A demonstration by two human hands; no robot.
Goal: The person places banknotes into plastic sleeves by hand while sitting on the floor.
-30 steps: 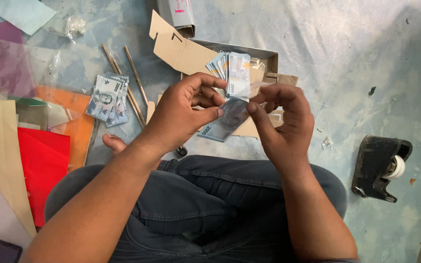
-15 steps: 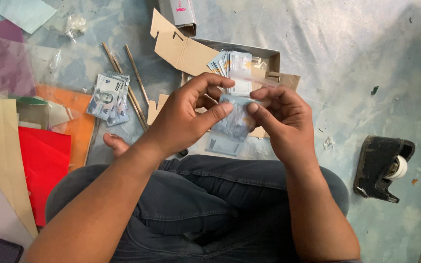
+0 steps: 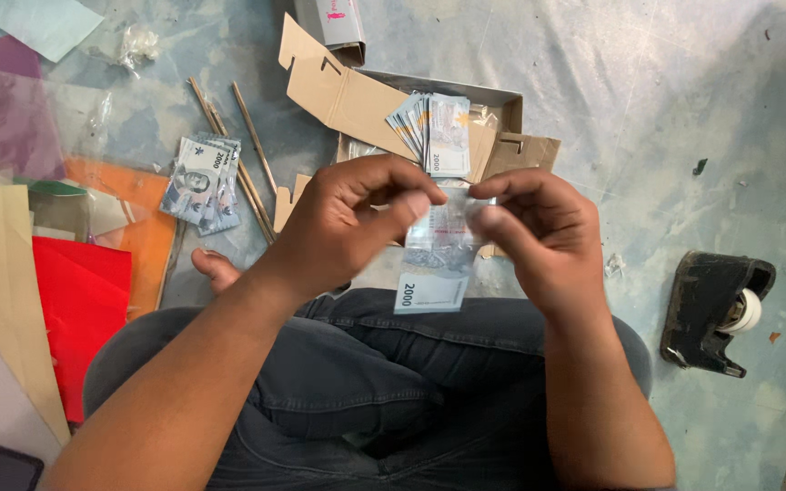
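1. The left hand [image 3: 347, 223] and the right hand [image 3: 539, 236] each pinch the top of 1 grey banknote [image 3: 437, 264], fingers closed on it, above the lap.
2. It hangs loose, so a hard tug could tear it, or weak fingers could drop it.
3. More notes sit in the cardboard box [image 3: 502, 100].
4. Another small pile of notes [image 3: 202, 182] lies on the floor beside thin sticks [image 3: 229, 145].
5. A black tape holder [image 3: 716, 314] sits far right.

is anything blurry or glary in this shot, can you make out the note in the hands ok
Head view: light is soft and even, with no harsh glare or strong shadows. The banknote between the left hand and right hand is motion-smeared, as are the fingertips; the tape dispenser and the notes on the floor look sharp.
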